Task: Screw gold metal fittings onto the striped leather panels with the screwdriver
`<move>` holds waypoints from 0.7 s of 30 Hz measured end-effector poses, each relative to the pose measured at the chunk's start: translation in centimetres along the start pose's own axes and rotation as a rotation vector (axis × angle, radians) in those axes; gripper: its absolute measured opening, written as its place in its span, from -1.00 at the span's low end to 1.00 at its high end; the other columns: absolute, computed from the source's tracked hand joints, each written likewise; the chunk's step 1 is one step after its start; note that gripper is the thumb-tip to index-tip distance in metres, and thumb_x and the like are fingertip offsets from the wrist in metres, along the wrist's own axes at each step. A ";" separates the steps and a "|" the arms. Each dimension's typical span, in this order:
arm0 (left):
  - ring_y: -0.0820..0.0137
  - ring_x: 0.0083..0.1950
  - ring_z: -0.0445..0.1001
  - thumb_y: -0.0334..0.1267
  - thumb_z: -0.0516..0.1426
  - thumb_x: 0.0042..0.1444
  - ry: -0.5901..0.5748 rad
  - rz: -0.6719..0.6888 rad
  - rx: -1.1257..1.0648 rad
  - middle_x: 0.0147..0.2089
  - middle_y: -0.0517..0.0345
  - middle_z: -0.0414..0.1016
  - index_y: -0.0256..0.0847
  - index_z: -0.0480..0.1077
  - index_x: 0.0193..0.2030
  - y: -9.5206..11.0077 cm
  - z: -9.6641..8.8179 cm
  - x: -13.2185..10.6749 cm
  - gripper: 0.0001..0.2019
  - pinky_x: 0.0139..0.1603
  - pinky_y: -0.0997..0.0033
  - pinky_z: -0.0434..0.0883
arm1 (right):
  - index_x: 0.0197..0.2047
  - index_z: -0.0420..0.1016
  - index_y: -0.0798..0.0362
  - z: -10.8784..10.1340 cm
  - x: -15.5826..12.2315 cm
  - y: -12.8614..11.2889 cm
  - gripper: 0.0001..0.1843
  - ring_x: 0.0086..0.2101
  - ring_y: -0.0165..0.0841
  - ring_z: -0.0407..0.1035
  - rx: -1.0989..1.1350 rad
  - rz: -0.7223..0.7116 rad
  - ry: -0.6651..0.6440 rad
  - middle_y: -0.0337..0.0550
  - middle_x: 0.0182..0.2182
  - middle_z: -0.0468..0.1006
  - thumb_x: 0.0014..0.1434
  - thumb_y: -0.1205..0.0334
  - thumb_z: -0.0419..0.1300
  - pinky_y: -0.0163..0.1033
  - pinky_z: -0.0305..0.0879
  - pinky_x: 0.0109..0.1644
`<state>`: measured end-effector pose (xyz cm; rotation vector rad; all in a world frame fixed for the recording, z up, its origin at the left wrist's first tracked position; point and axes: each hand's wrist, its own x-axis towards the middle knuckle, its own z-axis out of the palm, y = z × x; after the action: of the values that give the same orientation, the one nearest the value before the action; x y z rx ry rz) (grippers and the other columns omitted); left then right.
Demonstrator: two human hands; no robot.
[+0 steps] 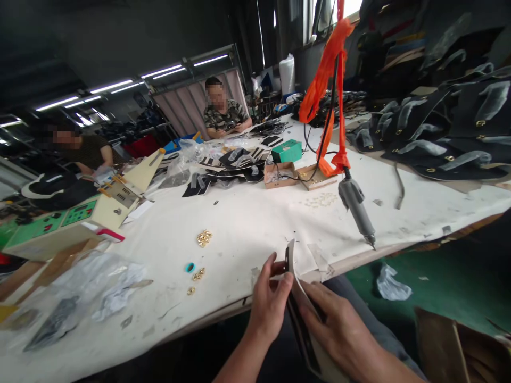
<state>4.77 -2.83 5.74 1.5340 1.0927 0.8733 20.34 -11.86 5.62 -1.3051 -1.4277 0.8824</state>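
Both my hands hold a flat black piece with a pale lining (291, 260) upright at the near edge of the white table (247, 223). My left hand (268, 303) pinches its upper part between thumb and fingers. My right hand (339, 330) lies along its right side with fingers pressed on it. Small brass fittings (204, 237) lie in little heaps on the table in front, beside a teal ring (190, 267).
A grey power tool (356, 210) hangs from an orange strap (325, 80) to the right. A cream and green machine (75, 218) stands left. Cardboard trays (279, 174), a green box (286, 151) and black pieces lie further back. Two people sit at the far side.
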 end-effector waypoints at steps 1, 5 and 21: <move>0.06 0.20 0.60 0.20 0.23 0.30 -0.021 -0.040 -0.119 0.30 -0.08 0.55 -0.07 0.28 0.47 0.8 -0.3 -0.9 -0.29 0.20 0.08 0.55 | 0.27 0.55 -0.07 0.5 0.3 -0.9 -0.56 -0.01 -0.06 0.59 -0.049 -0.044 -0.043 0.02 0.03 0.64 0.37 0.25 0.17 -0.04 0.55 0.15; -0.01 0.34 0.51 0.23 0.29 0.25 0.112 -0.178 -0.258 0.22 -0.04 0.63 -0.12 0.55 0.24 3.4 -1.0 -2.8 -0.41 0.41 0.08 0.42 | 0.27 0.56 -0.07 2.1 0.8 -3.7 -0.42 -0.17 -0.07 0.64 -0.155 -0.096 -0.225 -0.01 -0.05 0.66 0.17 0.34 0.28 -0.11 0.62 -0.11; -0.03 0.36 0.48 0.14 0.21 0.38 0.082 -0.158 -0.533 0.24 -0.10 0.63 -0.22 0.60 0.24 3.6 0.3 -2.0 -0.48 0.45 0.07 0.34 | -0.27 0.62 -0.08 -1.8 6.4 -0.8 -0.78 -0.32 -0.25 0.49 -0.246 0.094 0.089 -0.23 -0.32 0.60 0.24 -0.03 0.37 -0.15 0.37 -0.21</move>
<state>5.17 -5.06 9.21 0.9660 0.9270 1.0246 22.14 -5.86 8.02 -1.5870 -1.4478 0.7159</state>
